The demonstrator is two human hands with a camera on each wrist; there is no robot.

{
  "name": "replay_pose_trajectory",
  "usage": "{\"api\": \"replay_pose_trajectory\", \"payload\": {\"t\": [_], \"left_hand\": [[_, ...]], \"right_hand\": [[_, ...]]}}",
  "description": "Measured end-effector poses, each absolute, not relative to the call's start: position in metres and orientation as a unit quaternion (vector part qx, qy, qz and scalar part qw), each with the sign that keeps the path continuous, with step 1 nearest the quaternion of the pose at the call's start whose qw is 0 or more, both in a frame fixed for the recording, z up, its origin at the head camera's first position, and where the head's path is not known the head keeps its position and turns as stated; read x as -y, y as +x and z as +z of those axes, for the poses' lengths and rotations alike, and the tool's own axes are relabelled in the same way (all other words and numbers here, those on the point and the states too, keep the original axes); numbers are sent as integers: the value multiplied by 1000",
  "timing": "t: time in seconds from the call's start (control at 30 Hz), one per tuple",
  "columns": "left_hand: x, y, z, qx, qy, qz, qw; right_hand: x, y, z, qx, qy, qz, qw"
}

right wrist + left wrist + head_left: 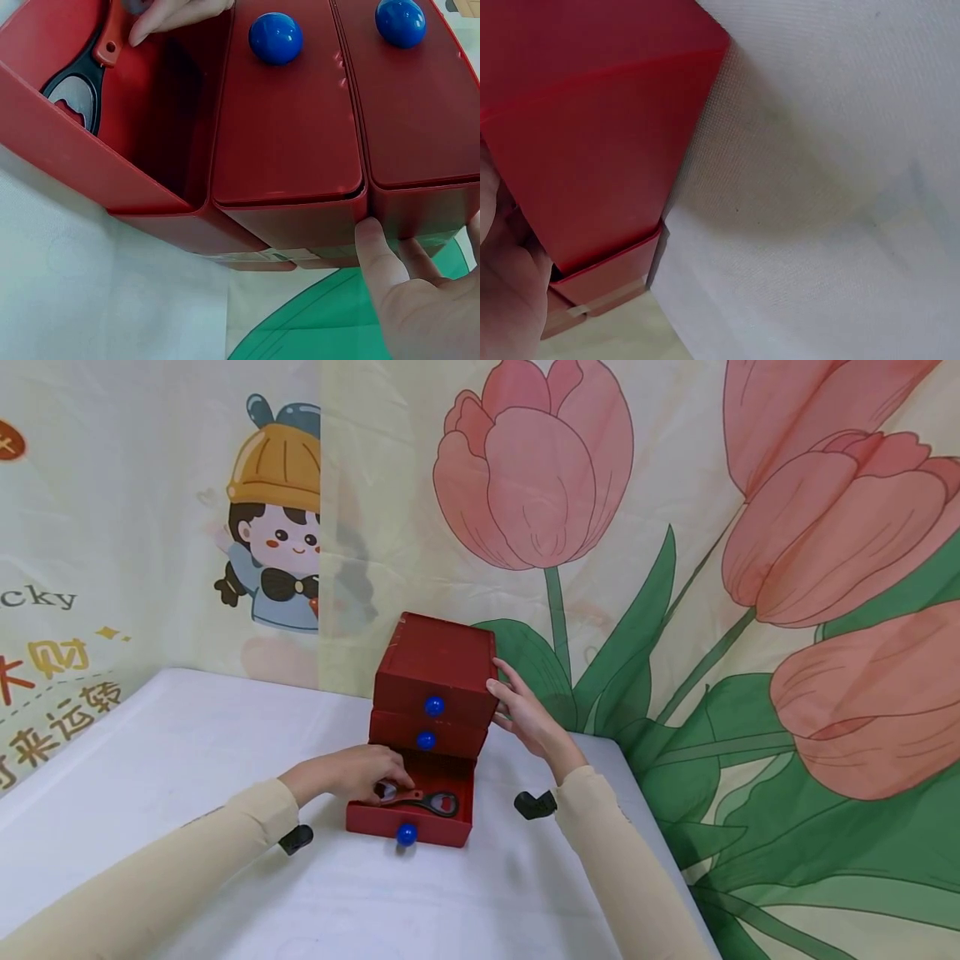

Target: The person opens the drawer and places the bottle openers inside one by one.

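Note:
A red three-drawer box [438,652] with blue knobs has its bottom drawer [442,837] pulled out. My left hand [351,772] reaches over the drawer's left wall and pinches a red-handled tool [112,37] inside; fingers hide much of it, and I cannot tell its kind. Partly under that tool lies a black bottle opener [442,803] with a metal insert. At the box's right side, my right hand [528,714] rests its extended fingers and thumb against the upper drawers' casing. In the left wrist view, the left hand [510,292] shows only at the edge.
The box stands on a white-covered table [225,727], close to the back edge. Behind it hangs a cloth backdrop [397,485] printed with tulips and a cartoon figure. Both upper drawers are closed, their blue knobs [434,706] facing forward.

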State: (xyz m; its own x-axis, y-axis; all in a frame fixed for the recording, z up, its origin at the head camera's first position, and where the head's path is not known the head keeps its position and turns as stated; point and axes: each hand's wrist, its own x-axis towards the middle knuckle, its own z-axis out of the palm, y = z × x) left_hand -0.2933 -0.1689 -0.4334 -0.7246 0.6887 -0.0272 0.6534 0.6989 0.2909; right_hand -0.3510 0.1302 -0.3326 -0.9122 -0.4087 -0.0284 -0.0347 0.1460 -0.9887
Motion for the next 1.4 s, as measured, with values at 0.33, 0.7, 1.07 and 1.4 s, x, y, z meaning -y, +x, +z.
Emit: {"api": "replay_pose_trajectory", "payload": {"t": [0.33,0.7,1.07,1.4], "left_hand": [[171,-291,-433,-911,375,163,58],[177,-285,-423,-905,364,217,40],[188,-276,-415,-891,338,303,29],[199,-267,-415,-886,290,361,28]], "right_hand": [[-130,-350,-333,-741,-146,-638,148],[-129,-351,-333,-743,-147,-636,146],[-130,-352,-335,-744,-144,-637,142],[-131,-353,-334,-737,-149,-641,151]]}}
